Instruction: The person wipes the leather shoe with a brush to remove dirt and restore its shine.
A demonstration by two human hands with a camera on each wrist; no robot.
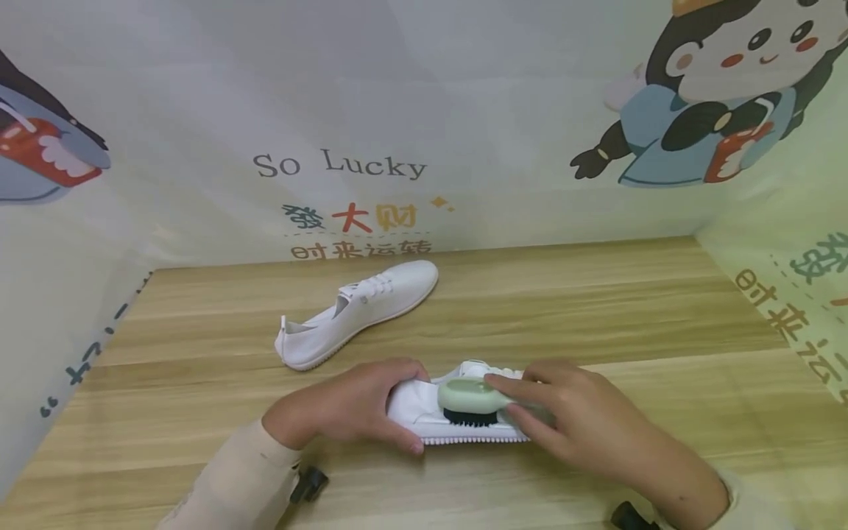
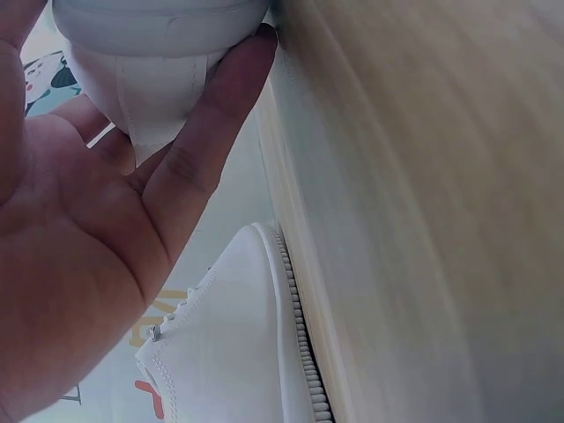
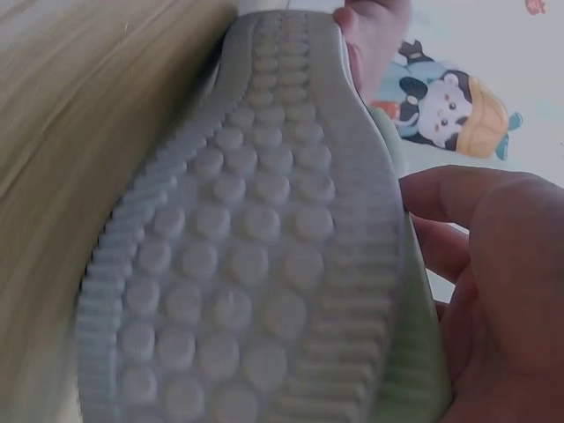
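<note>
My left hand (image 1: 351,405) grips a white lace-up shoe (image 1: 409,405) by its heel, thumb on the near side. In the left wrist view the heel (image 2: 159,79) sits between the fingers and palm. A pale green brush (image 1: 467,396) with black bristles is held in my right hand (image 1: 576,408), its bristles against the shoe's near side just above the sole edge. The toe is hidden behind that hand. In the right wrist view the shoe's studded sole (image 3: 264,220) faces the camera and covers most of the brush (image 3: 423,352).
Behind the hands, a second white shoe (image 1: 371,309) stands upright on the wooden table (image 1: 596,309), its toe pointing to the back right. Printed cloth walls (image 1: 497,147) enclose the table at the back and both sides.
</note>
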